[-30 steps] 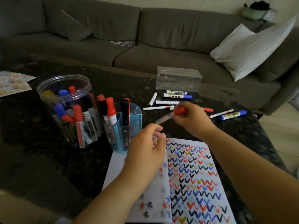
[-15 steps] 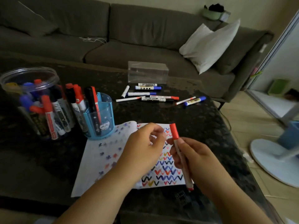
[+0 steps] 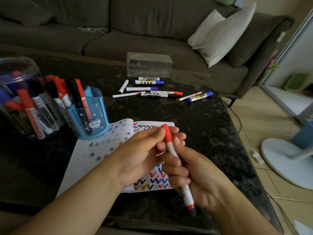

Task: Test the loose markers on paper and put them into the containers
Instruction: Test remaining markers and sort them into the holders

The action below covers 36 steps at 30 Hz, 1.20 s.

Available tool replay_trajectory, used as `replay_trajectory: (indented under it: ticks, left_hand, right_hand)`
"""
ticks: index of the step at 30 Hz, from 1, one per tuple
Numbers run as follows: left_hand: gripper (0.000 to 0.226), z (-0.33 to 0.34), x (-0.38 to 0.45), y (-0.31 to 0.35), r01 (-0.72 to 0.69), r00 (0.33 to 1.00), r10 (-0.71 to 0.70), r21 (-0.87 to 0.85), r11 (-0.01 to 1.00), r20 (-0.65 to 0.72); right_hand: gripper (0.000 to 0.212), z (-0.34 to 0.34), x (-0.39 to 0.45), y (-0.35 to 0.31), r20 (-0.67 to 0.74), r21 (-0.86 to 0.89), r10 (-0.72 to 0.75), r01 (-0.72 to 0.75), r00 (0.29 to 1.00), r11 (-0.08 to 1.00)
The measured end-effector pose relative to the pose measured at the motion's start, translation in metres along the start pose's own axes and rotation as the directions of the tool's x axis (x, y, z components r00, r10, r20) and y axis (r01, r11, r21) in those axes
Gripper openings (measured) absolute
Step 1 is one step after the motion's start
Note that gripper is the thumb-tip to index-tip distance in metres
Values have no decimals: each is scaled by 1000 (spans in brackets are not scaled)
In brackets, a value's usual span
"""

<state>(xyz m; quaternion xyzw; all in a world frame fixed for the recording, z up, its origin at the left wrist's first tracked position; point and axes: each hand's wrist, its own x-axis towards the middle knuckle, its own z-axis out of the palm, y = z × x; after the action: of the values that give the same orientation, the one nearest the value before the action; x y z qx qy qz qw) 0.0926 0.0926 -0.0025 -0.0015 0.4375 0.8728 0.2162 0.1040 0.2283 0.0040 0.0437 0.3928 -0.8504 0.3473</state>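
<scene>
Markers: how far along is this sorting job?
Done: many markers stand in the jar and blue cup, and the paper is full of test marks. In hand: the right hand holds a red marker, the left hand at its cap. Left: the loose markers by the clear box.

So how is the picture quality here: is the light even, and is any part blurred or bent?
Head view: the light is dim and uneven, brighter at the right by the floor, dark over the black table; the clear jar at the left edge looks blurred and stretched by the wide lens; the red-capped marker in the right hand and left hand is fairly sharp.
</scene>
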Motion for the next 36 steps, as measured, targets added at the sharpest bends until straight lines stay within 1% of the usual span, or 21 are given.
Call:
replay_trajectory:
  ticks: [2,6,8,10,13,16,17,18,19,20,21,22,23,24,25,26,28,30,32,34,36]
  left_hand:
    - [26,3,-1,-1,-27,999,27,-4,1000,-24]
    - [26,6,-3,-3,-99,985,116,125,987,-131]
    - [24,7,-4,-4,-114,975,141,156,981,-174]
    - [21,8,-4,-5,-119,960,157,170,978,-232]
    - [21,8,-2,-10,-104,930,158,176,979,-331]
    - [24,8,0,-16,-86,890,174,218,972,-422]
    - [22,7,0,-17,-85,882,177,223,971,-437]
    - [19,6,0,-16,-84,880,178,226,970,-439]
    - [17,6,1,-15,-87,891,175,221,971,-419]
    - [18,6,0,-13,-95,915,161,191,977,-370]
    - [22,6,-1,-11,-98,946,134,133,986,-294]
    - [29,7,-2,-8,-86,974,96,60,995,-206]
    - [34,9,-4,-6,-66,990,66,1,998,-121]
    - [33,12,-8,-4,-54,997,52,-29,998,-58]
    - [31,14,-11,-3,-55,998,54,-33,998,-28]
    - [28,15,-13,-3,-62,998,62,-20,998,-30]
    - [24,16,-14,-1,-96,990,98,28,995,-98]
    - [24,15,-11,-4,-121,975,129,54,991,-179]
    - [23,18,-9,-8,-117,960,130,66,991,-246]
    - [23,18,-4,-10,-103,938,118,64,993,-326]
    - [23,10,1,-2,-100,892,113,52,994,-437]
  right_hand:
    - [33,1,-1,3,-10,-65,-49,48,999,997]
    - [33,5,-2,9,-70,-235,-156,135,985,963]
    - [34,4,0,12,-124,-387,-231,167,965,907]
    - [38,-1,3,16,-157,-638,-372,193,915,745]
    - [34,-7,8,21,-69,-915,-561,172,825,364]
    - [23,-8,9,26,32,-985,-684,140,728,103]
    - [22,-9,10,26,60,-992,-693,122,718,40]
    - [22,-8,11,26,62,-994,-684,104,727,21]
    - [25,-8,11,24,25,-991,-659,103,752,81]
    - [29,-6,10,20,-54,-960,-603,125,796,251]
    - [34,-4,7,15,-134,-843,-491,161,861,513]
    - [36,-1,4,10,-165,-604,-325,166,931,780]
    - [36,1,1,5,-128,-338,-177,125,976,933]
    - [35,3,-2,2,-67,-162,-95,83,993,983]
    - [34,4,-3,2,-17,-86,-68,66,998,994]
    - [33,7,-4,3,14,-74,-61,62,998,995]
    - [31,12,-3,6,-5,-185,-110,107,994,977]
    - [34,13,-1,10,-67,-413,-227,180,971,893]
    - [39,7,3,12,-106,-682,-390,218,915,698]
    - [42,0,7,14,-19,-911,-551,213,834,354]
    - [40,-7,7,17,124,-990,-630,141,767,-23]
